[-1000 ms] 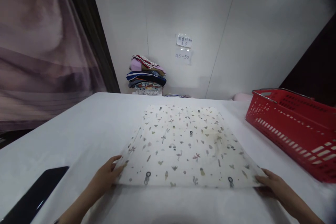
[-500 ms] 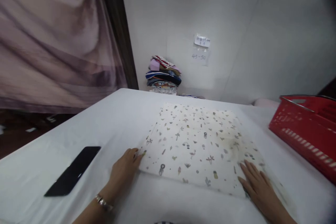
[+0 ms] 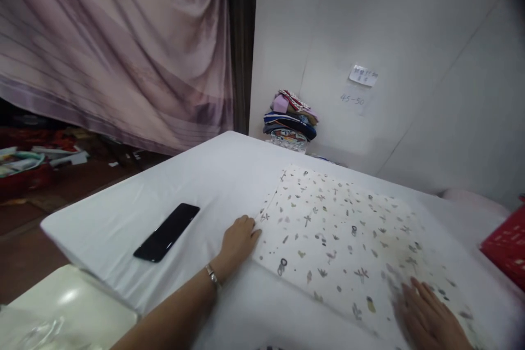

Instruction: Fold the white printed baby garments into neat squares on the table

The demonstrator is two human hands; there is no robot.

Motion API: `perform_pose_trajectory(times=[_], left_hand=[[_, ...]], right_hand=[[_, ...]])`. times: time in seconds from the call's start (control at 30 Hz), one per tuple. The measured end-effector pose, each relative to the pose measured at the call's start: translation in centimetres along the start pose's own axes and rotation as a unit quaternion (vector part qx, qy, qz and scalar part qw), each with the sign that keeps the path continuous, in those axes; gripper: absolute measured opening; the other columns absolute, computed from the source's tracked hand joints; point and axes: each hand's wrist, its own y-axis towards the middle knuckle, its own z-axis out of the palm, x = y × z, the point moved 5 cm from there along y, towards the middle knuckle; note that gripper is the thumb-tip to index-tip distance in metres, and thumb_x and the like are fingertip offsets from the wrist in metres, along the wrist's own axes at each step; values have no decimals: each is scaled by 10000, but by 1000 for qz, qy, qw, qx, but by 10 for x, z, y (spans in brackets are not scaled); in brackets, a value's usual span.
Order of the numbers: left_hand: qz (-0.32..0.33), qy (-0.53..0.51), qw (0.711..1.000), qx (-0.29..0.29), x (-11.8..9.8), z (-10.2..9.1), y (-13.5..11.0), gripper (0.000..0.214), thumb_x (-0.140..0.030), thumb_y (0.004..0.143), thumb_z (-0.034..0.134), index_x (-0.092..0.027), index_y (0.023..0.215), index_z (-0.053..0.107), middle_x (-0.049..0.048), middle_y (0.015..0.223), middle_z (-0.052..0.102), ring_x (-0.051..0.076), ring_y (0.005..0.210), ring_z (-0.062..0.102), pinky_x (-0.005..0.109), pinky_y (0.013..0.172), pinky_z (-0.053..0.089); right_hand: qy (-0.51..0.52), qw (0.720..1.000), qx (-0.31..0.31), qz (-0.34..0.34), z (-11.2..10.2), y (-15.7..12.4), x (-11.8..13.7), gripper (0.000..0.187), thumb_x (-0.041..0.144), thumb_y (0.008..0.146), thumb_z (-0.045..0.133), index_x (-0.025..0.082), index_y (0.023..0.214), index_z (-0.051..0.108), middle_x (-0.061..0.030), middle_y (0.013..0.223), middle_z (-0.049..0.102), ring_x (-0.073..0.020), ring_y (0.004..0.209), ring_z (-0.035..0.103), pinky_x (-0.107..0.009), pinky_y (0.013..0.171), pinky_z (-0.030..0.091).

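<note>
A white cloth printed with small plants and figures (image 3: 348, 229) lies folded flat on the white-covered table (image 3: 197, 186). My left hand (image 3: 238, 238) rests at the cloth's left edge, fingers curled against the fabric, a bracelet on the wrist. Flat on the cloth's near right part lies my right hand (image 3: 426, 314), fingers stretched out and slightly blurred by motion.
A black phone (image 3: 167, 231) lies on the table to the left of my left hand. A stack of folded clothes (image 3: 290, 120) sits at the far wall. A red basket's corner (image 3: 506, 246) shows at the right edge. A pale chair seat (image 3: 69, 306) stands at the lower left.
The cloth's near edge, held up by both hands a second ago, now lies flat. My right hand has moved onto the cloth. The view has swung left, so the basket is almost out of sight.
</note>
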Motion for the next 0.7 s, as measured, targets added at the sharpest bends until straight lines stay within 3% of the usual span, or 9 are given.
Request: perform_pose_trajectory(times=[0.1, 0.2, 0.3, 0.43, 0.57, 0.7], left_hand=[[9, -25, 1000, -16, 0, 3, -1, 138, -297, 868, 439, -189, 858, 523, 49, 953, 546, 185, 901, 502, 297, 739, 380], [34, -39, 998, -30, 0, 6, -3, 88, -239, 850, 457, -185, 831, 522, 49, 930, 540, 189, 866, 488, 308, 724, 371], [70, -44, 995, -51, -3, 7, -6, 55, -189, 834, 468, -184, 821, 521, 50, 929, 541, 197, 862, 473, 332, 740, 354], [117, -63, 988, -85, -6, 3, -9, 61, -135, 802, 496, -185, 826, 522, 46, 932, 558, 206, 906, 458, 353, 782, 334], [154, -91, 980, -81, -6, 0, -11, 98, -96, 777, 508, -189, 804, 523, 34, 901, 578, 201, 929, 458, 355, 823, 324], [167, -98, 978, -71, -7, 0, -12, 101, -96, 783, 495, -191, 790, 526, 35, 883, 599, 199, 920, 471, 371, 874, 304]], right_hand=[[63, 997, 37, 0, -7, 36, 51, 437, 505, 801, 447, 240, 1074, 662, -87, 1255, 565, -305, 1183, 490, -468, 957, 441], [143, 984, 105, 34, -4, 75, 120, 409, 504, 821, 438, 238, 1027, 670, -82, 1162, 627, -267, 1079, 571, -372, 832, 524], [236, 959, 159, 5, 13, 116, 199, 377, 450, 840, 439, 221, 1064, 639, -80, 1092, 652, -227, 966, 617, -325, 782, 523], [304, 929, 208, 26, 50, 171, 277, 315, 395, 834, 446, 195, 1036, 584, -15, 757, 649, -143, 588, 616, -267, 593, 493], [257, 938, 219, 72, 84, 215, 316, 252, 418, 827, 468, 190, 881, 560, 39, 570, 568, -102, 425, 516, -227, 476, 387], [235, 943, 220, 88, 102, 236, 324, 270, 440, 774, 563, 181, 701, 541, 54, 429, 483, -95, 402, 453, -217, 465, 330]])
